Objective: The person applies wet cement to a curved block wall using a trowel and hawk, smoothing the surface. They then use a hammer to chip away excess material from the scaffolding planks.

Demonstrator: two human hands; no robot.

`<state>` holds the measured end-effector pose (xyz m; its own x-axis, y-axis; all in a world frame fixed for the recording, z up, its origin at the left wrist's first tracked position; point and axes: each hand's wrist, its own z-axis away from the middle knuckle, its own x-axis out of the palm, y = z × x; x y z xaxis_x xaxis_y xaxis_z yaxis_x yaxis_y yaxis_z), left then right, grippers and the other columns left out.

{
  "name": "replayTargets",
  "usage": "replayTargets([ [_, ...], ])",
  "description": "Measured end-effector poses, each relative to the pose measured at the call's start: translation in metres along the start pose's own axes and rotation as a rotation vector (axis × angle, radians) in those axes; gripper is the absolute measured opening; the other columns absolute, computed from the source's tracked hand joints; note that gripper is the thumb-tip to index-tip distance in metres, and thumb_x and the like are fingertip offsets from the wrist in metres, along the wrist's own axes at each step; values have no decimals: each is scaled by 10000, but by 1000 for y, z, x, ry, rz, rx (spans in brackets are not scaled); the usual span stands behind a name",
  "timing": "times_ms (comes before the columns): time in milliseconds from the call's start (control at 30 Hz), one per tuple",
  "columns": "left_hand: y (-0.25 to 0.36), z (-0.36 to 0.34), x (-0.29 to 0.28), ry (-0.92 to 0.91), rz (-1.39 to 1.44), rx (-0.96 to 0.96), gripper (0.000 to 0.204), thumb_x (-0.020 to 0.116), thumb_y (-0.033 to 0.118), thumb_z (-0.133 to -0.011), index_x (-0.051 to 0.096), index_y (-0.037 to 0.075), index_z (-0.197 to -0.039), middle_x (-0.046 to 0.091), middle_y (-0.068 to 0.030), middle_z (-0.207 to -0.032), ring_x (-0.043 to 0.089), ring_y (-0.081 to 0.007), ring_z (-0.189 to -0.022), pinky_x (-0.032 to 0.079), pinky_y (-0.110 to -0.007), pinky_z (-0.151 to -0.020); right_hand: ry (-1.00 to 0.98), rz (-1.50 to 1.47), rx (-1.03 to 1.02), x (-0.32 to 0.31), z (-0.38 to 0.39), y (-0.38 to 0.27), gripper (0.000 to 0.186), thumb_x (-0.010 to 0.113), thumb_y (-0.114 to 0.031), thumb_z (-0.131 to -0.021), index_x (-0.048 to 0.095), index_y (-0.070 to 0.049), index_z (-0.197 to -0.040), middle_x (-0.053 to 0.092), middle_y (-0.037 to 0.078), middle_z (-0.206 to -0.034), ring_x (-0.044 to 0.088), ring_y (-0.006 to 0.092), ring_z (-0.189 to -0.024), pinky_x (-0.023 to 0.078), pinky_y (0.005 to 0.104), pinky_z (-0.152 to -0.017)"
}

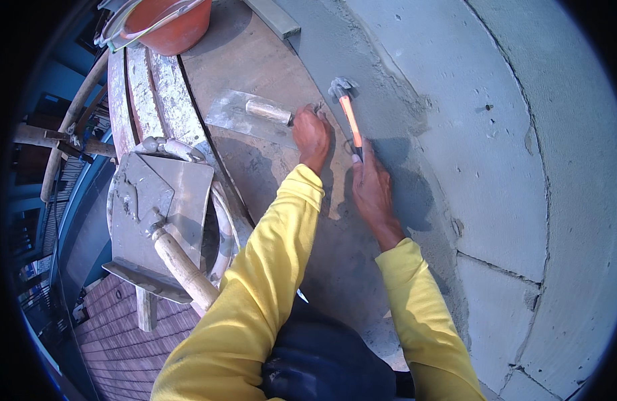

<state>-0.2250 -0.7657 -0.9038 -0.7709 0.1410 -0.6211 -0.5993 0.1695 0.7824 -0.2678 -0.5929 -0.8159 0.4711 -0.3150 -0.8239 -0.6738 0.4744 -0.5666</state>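
My right hand [372, 184] grips the black lower end of a hammer [350, 119], whose orange shaft leads up to a grey head beside the wall. To its left, the fingers of my left hand [312, 139] are curled together near the plastered edge. Whatever they may pinch is too small to make out. Just beyond that hand lies a flat plastering trowel [225, 120] with a pale handle, resting on the brown board [255, 60]. A pointed trowel [184, 264] with a wooden handle lies on a grey mortar board [191, 177] at the left.
A mortar-crusted container [223, 230] sits beneath the mortar board. An orange bucket [171, 30] stands at the far left, near white-splashed planks [164, 100]. The grey block wall [495, 160] fills the right. Bamboo poles [74, 107] and a tiled roof [118, 341] show past the left edge.
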Motion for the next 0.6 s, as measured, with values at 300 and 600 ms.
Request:
replayTargets([
  [300, -13, 148, -85, -365, -28, 116, 530, 725, 198, -972, 588, 36, -1458, 571, -187, -1511, 669, -444, -1213, 553, -521, -1021, 348, -172, -306, -31, -10, -57, 540, 596, -160, -1106, 443, -39, -1610, 722, 314, -1144, 721, 481, -1012, 574, 526, -845],
  [600, -91, 209, -199, -729, -660, 91, 781, 660, 392, -1036, 369, -26, -1628, 328, -255, -1715, 451, -389, -1536, 459, -507, -1222, -155, 128, 118, 1, -26, -15, 546, 551, -180, -1137, 409, -91, -1656, 733, 310, -1081, 730, 467, -846, 559, 517, -771],
])
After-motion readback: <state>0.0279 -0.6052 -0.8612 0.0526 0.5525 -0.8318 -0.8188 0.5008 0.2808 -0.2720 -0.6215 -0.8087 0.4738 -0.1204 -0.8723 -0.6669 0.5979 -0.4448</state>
